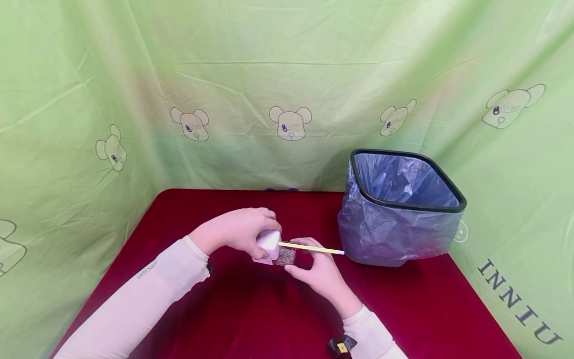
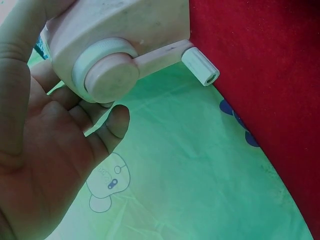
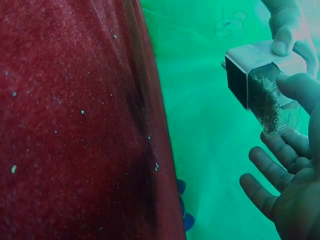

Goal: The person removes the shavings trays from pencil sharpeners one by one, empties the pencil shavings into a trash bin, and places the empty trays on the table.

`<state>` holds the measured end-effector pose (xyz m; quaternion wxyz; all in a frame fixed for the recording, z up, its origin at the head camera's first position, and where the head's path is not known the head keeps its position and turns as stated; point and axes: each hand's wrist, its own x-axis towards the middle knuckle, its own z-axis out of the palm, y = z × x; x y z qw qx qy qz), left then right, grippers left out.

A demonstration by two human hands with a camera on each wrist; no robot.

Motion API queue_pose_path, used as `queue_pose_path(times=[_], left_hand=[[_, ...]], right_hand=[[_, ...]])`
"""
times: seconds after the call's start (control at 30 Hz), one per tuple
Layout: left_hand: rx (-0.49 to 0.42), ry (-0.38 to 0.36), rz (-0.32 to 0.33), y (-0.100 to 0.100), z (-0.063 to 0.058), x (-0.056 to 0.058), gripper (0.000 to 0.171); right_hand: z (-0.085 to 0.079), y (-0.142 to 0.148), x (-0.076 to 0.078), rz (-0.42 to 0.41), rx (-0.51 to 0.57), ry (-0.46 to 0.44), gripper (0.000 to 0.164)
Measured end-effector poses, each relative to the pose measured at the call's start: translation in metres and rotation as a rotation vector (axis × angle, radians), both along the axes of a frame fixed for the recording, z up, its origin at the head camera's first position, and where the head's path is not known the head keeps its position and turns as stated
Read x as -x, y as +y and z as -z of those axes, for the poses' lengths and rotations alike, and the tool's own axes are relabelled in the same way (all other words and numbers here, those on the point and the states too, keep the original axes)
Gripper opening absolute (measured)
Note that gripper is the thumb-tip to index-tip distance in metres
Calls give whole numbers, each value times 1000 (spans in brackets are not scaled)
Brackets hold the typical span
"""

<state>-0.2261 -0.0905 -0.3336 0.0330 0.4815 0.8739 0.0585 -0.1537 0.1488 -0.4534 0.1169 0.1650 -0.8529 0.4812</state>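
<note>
A pale pink hand-crank pencil sharpener (image 1: 269,242) is held above the table in my left hand (image 1: 244,228), thumb on one side and fingers on the other. The left wrist view shows its round hub and crank (image 2: 200,66). A yellow pencil (image 1: 314,247) sticks out of the sharpener to the right, passing over my right hand (image 1: 320,271). My right hand's thumb and fingers grip the see-through shavings drawer (image 3: 270,100), which holds grey-brown shavings. The drawer shows beside the pink body; how far out it sits I cannot tell.
A bin (image 1: 405,207) with a black rim and bluish plastic liner stands at the table's back right. Dark red cloth covers the table (image 1: 215,319), with small pale specks in the right wrist view. Green printed curtains (image 1: 287,75) enclose the back and sides.
</note>
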Motion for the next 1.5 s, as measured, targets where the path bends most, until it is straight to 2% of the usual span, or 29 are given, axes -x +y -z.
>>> queue_pose_path(times=[0.53, 0.87, 1.23, 1.5], left_hand=[[-15, 12, -4, -4, -2, 1, 47], [-8, 29, 6, -4, -2, 4, 48], [-7, 37, -4, -5, -2, 5, 47], [-6, 34, -10, -5, -4, 4, 45]], right_hand=[[-1, 3, 0, -17, 10, 22, 56], [0, 6, -1, -61, 15, 22, 52], [2, 8, -3, -29, -29, 19, 48], [6, 10, -8, -38, -37, 21, 50]])
